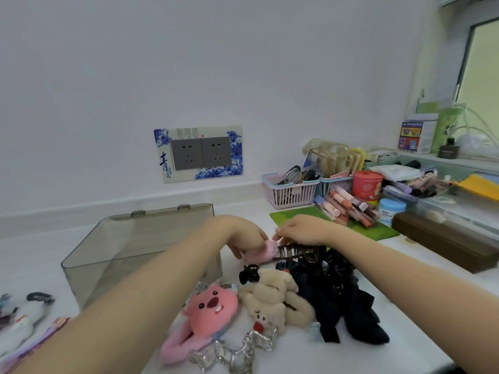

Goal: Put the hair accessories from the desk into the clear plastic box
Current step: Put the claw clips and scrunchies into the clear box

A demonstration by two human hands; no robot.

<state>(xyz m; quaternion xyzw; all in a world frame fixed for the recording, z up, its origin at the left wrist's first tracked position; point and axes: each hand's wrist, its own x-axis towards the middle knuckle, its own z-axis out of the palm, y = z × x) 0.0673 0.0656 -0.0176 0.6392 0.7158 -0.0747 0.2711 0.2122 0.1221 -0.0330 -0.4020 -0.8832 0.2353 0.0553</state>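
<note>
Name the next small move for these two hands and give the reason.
Probably lift the pink fluffy clip left into the clear plastic box. The left hand already pinches it, the right hand touches the brown claw clip beside it, and the box stands open.

2 hands (244, 236), 1 clear box (129, 247), 2 wall sockets (201, 153), 2 baskets (290, 188)

The white desk (378, 354) bears the clear plastic box (121, 252), piled hair accessories (270, 298), a green mat (378, 230) and perhaps cosmetics.
</note>
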